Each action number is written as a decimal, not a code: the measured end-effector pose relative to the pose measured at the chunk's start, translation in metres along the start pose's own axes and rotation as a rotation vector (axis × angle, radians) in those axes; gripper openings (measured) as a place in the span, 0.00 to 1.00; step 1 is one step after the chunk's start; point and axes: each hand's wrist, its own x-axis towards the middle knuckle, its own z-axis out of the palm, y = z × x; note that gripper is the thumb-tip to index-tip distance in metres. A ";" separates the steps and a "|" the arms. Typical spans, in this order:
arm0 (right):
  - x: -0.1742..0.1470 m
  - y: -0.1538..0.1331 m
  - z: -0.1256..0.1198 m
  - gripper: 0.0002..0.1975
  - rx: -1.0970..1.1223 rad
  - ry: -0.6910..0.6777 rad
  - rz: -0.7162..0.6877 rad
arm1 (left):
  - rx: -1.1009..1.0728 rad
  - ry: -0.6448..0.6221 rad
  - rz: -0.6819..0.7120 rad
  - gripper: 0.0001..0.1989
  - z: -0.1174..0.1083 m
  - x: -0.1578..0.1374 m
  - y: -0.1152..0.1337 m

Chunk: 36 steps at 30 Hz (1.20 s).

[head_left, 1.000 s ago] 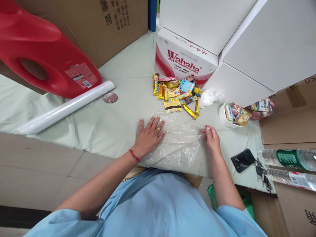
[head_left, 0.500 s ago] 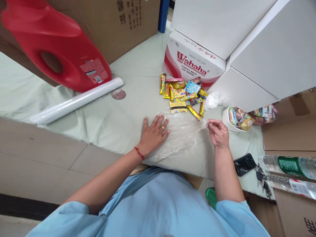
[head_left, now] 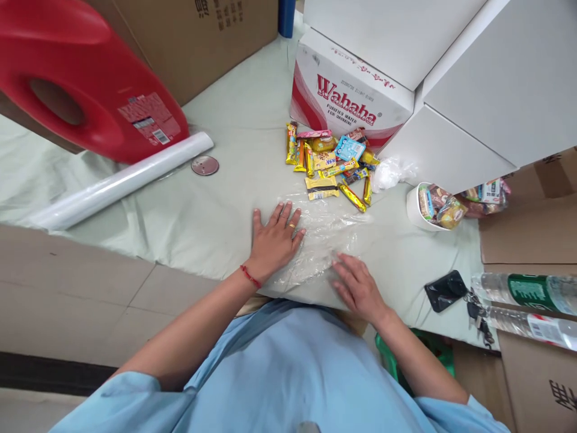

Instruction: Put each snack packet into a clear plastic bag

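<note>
Nearest us, our right hand [head_left: 358, 287] lies flat, fingers apart, on the crinkled clear plastic sheet [head_left: 324, 240] spread at the near edge of the pale green cloth-covered counter [head_left: 216, 210]. Our left hand [head_left: 274, 237] presses its left side, fingers splayed. Just beyond lies a pile of bright snack packets [head_left: 331, 162], then the white-and-red Wahaha carton [head_left: 349, 99]. Open cloth lies leftward, up to the white paper roll [head_left: 121, 180] and red plastic jug [head_left: 90, 78].
</note>
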 end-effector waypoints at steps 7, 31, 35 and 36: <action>-0.084 -0.010 -0.005 0.24 0.083 -0.113 0.027 | -0.012 -0.057 -0.037 0.32 -0.004 0.006 -0.001; 0.111 0.115 -0.056 0.15 -0.051 -0.102 0.433 | 0.119 -0.111 0.148 0.32 -0.014 0.007 -0.033; 0.214 0.146 -0.046 0.19 -0.351 0.089 0.603 | 0.099 -0.106 0.133 0.31 -0.016 0.008 -0.031; 0.235 0.151 -0.044 0.21 -0.398 0.118 0.624 | 0.096 -0.108 0.130 0.31 -0.016 0.008 -0.030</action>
